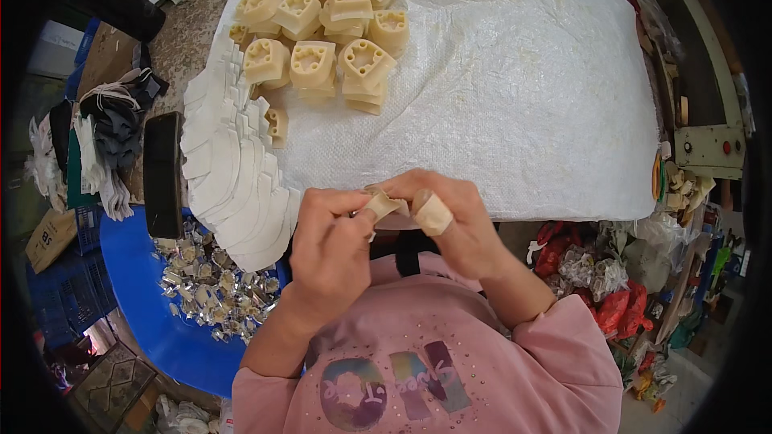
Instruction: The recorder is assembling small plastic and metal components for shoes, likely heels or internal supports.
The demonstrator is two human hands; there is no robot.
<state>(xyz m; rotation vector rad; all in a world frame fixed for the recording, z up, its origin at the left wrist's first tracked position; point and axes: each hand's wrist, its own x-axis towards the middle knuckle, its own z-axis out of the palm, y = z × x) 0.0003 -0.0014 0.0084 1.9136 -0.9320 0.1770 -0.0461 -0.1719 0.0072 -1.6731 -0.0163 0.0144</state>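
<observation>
My left hand (pixel 330 245) and my right hand (pixel 457 229) meet at the near edge of the white-covered table. Between their closed fingers is a small cream piece (pixel 384 205), which looks like a shoe heel; my fingers hide much of it. Beige tape (pixel 434 214) wraps my right thumb. Left of my hands, a long fan of overlapping white cut pieces (pixel 233 153) lies along the table edge. Farther away stand stacks of cream moulded shoe heels (pixel 312 64), with holes in their top faces.
A black phone (pixel 163 173) lies left of the white pieces. Below it, a blue tub (pixel 153 313) holds many shiny metallic-looking pieces (pixel 217 293). White woven sheeting (pixel 515 96) covers the table. Bagged materials (pixel 595 273) and a machine with a red button (pixel 709 149) are at the right.
</observation>
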